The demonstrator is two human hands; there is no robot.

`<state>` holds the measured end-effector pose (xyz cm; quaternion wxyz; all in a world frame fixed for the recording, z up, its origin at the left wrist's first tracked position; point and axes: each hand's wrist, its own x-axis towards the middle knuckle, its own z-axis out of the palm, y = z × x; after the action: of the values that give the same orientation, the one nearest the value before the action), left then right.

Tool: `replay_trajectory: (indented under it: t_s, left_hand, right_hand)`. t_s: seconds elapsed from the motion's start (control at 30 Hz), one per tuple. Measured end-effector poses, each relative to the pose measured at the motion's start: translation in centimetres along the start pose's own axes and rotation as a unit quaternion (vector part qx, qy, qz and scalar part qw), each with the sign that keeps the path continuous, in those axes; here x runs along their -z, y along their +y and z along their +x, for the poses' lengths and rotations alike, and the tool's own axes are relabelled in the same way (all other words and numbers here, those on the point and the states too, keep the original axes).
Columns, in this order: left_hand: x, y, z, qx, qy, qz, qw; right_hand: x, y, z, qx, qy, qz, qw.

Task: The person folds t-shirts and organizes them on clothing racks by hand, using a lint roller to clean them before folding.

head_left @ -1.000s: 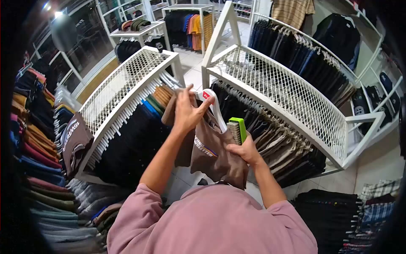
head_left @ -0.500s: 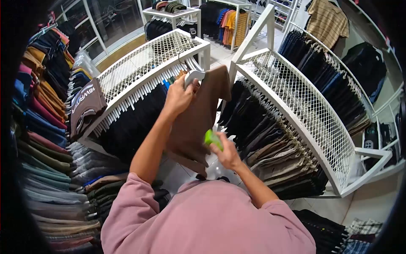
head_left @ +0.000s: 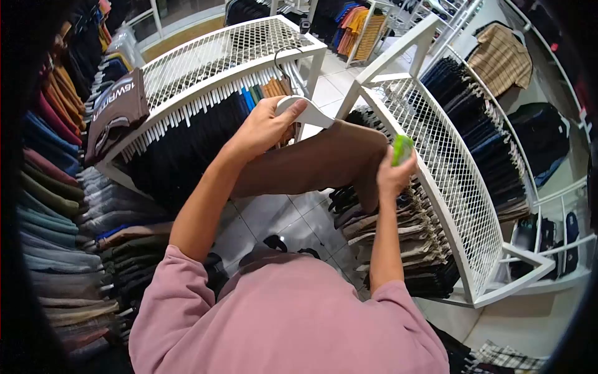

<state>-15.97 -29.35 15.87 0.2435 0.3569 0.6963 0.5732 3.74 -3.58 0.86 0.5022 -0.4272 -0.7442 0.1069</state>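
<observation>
Holding a brown shirt (head_left: pixel 311 165) out level in front of me, my left hand (head_left: pixel 265 128) is closed round its white hanger (head_left: pixel 314 113), and my right hand (head_left: pixel 393 177) grips a green brush (head_left: pixel 402 148) at the far end of the cloth. I judge the brushing well along, with the shirt not yet back on the rack (head_left: pixel 461 187). The cloth looks soft and matte, the hanger is smooth curved plastic, and the rack top is stiff white mesh.
</observation>
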Motion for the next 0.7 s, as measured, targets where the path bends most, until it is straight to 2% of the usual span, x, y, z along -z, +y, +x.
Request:
replay_trajectory:
  t_s: [0.03,0.07,0.1,0.17,0.2,0.23,0.3,0.33,0.37,0.4,0.5,0.53,0.57,0.63,0.7]
  left_hand:
    - [0.3,0.2,-0.3,0.016,-0.006,-0.016,1.0]
    - [0.4,-0.3,-0.3,0.02,-0.001,-0.02,1.0]
    - [0.5,-1.0,0.0,-0.003,-0.012,-0.038,0.999]
    - [0.0,-1.4,0.4,-0.021,-0.032,-0.058,0.998]
    - [-0.6,-1.3,0.8,-0.009,-0.032,-0.048,0.998]
    - [-1.2,-1.1,1.3,0.001,-0.032,-0.039,0.999]
    - [-2.2,-0.9,1.7,0.008,-0.037,-0.033,0.999]
    - [-2.4,-0.7,1.8,0.01,-0.068,-0.046,0.997]
    - [-2.4,-0.6,2.0,0.011,-0.097,-0.058,0.994]
    - [-2.4,-1.0,2.2,0.0,-0.087,-0.062,0.994]
    - [-1.9,-1.3,2.0,0.0,-0.058,-0.072,0.996]
    - [-1.3,-1.1,1.7,0.043,-0.077,-0.051,0.995]
    - [-1.5,-1.3,1.8,0.044,-0.08,-0.048,0.995]
    - [-2.4,-1.9,1.7,-0.009,-0.092,-0.077,0.993]
    - [-3.6,-0.8,1.5,-0.024,-0.112,-0.048,0.992]
  right_hand:
    - [0.4,2.7,0.1,-0.024,0.003,0.003,1.0]
    - [1.5,2.7,-0.6,-0.035,0.036,0.039,0.998]
    - [2.7,1.8,-0.3,-0.045,0.07,0.078,0.993]
    - [5.0,-4.0,-1.1,0.008,0.068,0.132,0.989]
    - [5.6,-6.0,-1.8,0.076,0.031,0.109,0.991]
    - [5.7,-7.3,-2.1,0.205,0.016,0.081,0.975]
    - [5.6,-9.6,-3.4,0.217,-0.066,0.109,0.968]
    - [5.3,-8.7,-3.1,0.217,-0.063,0.105,0.969]
    - [4.5,-6.9,-2.8,0.223,-0.007,0.083,0.971]
    - [3.5,-5.2,-2.4,0.228,0.048,0.063,0.97]
    - [3.3,1.1,-1.9,0.024,0.085,0.018,0.996]
    - [4.4,1.3,-2.1,-0.004,0.104,0.038,0.994]
    - [5.3,1.2,-2.1,-0.033,0.126,0.059,0.99]
    - [6.7,-1.5,-2.4,-0.015,0.144,0.07,0.987]
    - [7.7,-5.4,-3.0,0.139,0.031,0.067,0.988]
